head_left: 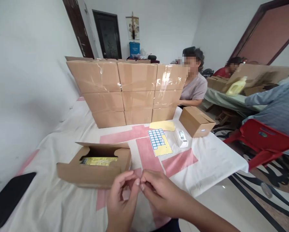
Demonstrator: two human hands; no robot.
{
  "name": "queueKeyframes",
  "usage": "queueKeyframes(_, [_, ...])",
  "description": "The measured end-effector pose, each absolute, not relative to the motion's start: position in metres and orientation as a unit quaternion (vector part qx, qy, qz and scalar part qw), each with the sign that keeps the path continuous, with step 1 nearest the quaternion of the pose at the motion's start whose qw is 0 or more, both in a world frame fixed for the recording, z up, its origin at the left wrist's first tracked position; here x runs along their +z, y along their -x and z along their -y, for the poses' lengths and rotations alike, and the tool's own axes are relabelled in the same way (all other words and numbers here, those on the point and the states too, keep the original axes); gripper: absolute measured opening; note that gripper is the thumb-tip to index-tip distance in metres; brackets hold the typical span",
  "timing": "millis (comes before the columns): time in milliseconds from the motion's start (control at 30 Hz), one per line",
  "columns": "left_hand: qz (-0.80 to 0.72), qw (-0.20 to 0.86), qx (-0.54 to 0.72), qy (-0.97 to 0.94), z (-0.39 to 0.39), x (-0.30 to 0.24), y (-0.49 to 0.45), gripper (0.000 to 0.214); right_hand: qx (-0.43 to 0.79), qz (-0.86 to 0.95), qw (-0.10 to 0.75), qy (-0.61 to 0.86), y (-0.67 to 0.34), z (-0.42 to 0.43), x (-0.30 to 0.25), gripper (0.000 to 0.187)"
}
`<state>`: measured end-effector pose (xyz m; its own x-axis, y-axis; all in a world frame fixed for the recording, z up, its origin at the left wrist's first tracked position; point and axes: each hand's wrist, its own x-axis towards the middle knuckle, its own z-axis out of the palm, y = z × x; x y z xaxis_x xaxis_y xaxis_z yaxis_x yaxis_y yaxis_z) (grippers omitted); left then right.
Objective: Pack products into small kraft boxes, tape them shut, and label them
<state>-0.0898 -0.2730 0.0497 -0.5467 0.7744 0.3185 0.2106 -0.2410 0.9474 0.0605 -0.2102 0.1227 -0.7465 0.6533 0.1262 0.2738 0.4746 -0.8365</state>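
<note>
My left hand [121,198] and my right hand [159,193] meet at the fingertips low in the middle of the view, both pinched on something thin and clear that I cannot make out, possibly tape. Just beyond them an open cardboard box [96,166] lies on the white and pink tablecloth [207,161], with a yellow packet [98,160] inside. Further off lie a sheet of blue labels [159,141] on yellow backing and a white tape dispenser [181,138].
A wall of taped cartons [130,91] stands across the table's far side, with a small closed box [196,120] to its right. A dark phone [9,196] lies at the left. Two people sit behind; a red chair [263,140] stands at the right.
</note>
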Motion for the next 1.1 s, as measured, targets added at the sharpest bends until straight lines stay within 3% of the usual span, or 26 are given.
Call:
queueKeyframes(200, [-0.522, 0.021, 0.723, -0.453, 0.290, 0.065, 0.090, 0.025, 0.393, 0.823, 0.235, 0.336, -0.056, 0.219, 0.118, 0.013])
queueKeyframes(300, [-0.504, -0.063, 0.764, -0.399, 0.299, 0.075, 0.105, 0.029, 0.272, 0.836, 0.293, 0.376, -0.045, 0.209, 0.109, 0.074])
queueKeyframes(333, [-0.510, -0.080, 0.768, -0.380, 0.302, 0.078, 0.113, 0.029, 0.246, 0.842, 0.304, 0.372, -0.038, 0.203, 0.108, 0.086])
queueKeyframes(500, [-0.592, -0.078, 0.751, -0.282, 0.307, 0.085, 0.156, 0.026, 0.229, 0.861, 0.298, 0.342, 0.009, 0.170, 0.116, 0.104])
queueKeyframes(567, [-0.611, -0.061, 0.745, -0.262, 0.308, 0.085, 0.167, 0.027, 0.222, 0.874, 0.285, 0.325, 0.027, 0.162, 0.119, 0.099])
queueKeyframes(767, [-0.647, 0.018, 0.722, -0.243, 0.303, 0.079, 0.186, 0.034, 0.217, 0.911, 0.266, 0.227, 0.042, 0.158, 0.096, 0.042])
queueKeyframes(1100, [-0.697, 0.123, 0.628, -0.323, 0.279, 0.106, 0.218, 0.035, 0.297, 0.929, 0.192, 0.110, 0.038, 0.118, 0.100, 0.036])
